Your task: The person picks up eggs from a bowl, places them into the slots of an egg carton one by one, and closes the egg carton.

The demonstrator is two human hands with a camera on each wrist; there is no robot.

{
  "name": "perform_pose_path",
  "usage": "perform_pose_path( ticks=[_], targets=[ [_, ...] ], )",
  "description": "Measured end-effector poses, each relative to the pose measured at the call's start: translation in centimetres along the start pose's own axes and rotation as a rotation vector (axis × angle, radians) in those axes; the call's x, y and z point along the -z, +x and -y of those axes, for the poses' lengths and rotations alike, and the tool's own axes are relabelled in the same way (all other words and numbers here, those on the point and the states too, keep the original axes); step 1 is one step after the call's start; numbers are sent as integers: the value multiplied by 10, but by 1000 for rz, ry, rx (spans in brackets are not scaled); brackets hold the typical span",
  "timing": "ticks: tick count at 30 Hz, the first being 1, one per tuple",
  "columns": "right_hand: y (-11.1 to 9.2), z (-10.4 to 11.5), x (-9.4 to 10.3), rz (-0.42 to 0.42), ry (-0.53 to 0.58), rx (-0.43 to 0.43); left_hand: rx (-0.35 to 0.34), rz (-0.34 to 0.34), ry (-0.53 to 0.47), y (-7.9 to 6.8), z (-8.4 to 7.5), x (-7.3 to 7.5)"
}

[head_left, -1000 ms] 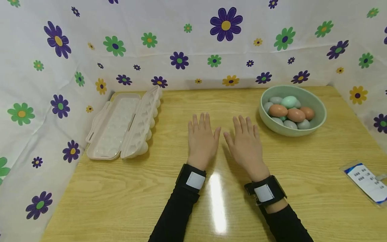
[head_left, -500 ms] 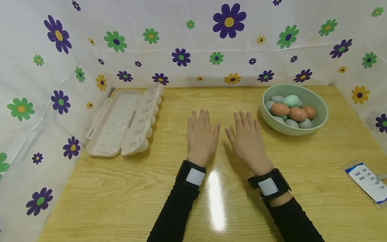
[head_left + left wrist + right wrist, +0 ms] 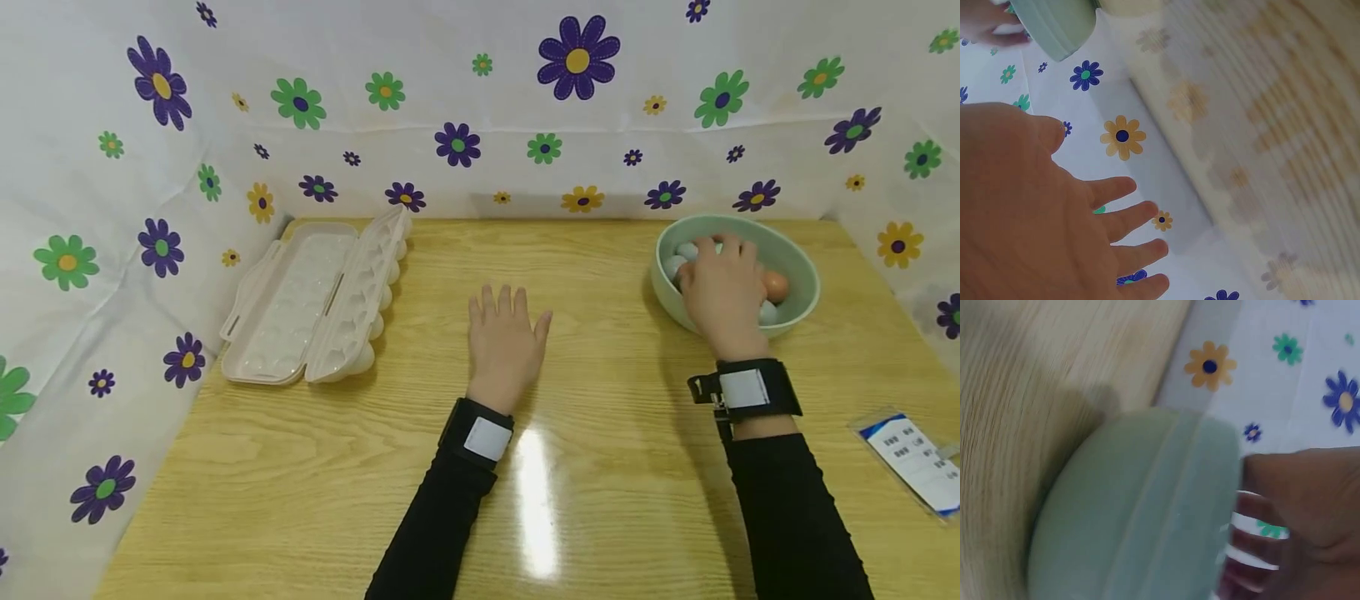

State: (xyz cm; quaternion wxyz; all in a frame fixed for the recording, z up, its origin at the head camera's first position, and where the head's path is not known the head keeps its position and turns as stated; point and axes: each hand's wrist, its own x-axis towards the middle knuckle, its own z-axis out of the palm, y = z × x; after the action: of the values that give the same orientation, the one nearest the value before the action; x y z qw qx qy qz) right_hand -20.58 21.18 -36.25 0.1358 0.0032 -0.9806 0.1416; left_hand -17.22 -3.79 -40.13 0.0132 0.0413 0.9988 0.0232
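My right hand is over the pale green bowl, with its fingers bent down among the eggs. A brown egg shows to the right of the fingers and a grey egg to the left. In the right wrist view the bowl wall hides the fingertips, so I cannot tell whether they pinch an egg. My left hand lies palm down over the middle of the table, fingers spread, holding nothing. The left wrist view shows that hand from its palm side.
At the left of the wooden table stands an opened clear plastic egg carton, its dimpled half tilted up. A badge in a clear sleeve lies at the right. Flower-printed cloth encloses the back and sides.
My right hand has left its place beside the left hand, moved right and forward, and bent its fingers into the bowl. The left hand has stayed put.
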Motion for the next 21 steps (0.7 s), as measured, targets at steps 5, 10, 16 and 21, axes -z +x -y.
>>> perform_pose_path(
  ticks=[5,10,16,21],
  targets=[
    [10,-23,-4,160,-19,-29,-9,8,-11,1,1,-3],
    [13,-23,-6,176,2,-61,-32,-33,-30,1,2,-3],
    [12,-21,-6,189,18,-84,-95,-145,-21,2,26,20],
    [12,-19,-7,171,22,-83,-98,-295,-123,-7,79,53]
  ],
)
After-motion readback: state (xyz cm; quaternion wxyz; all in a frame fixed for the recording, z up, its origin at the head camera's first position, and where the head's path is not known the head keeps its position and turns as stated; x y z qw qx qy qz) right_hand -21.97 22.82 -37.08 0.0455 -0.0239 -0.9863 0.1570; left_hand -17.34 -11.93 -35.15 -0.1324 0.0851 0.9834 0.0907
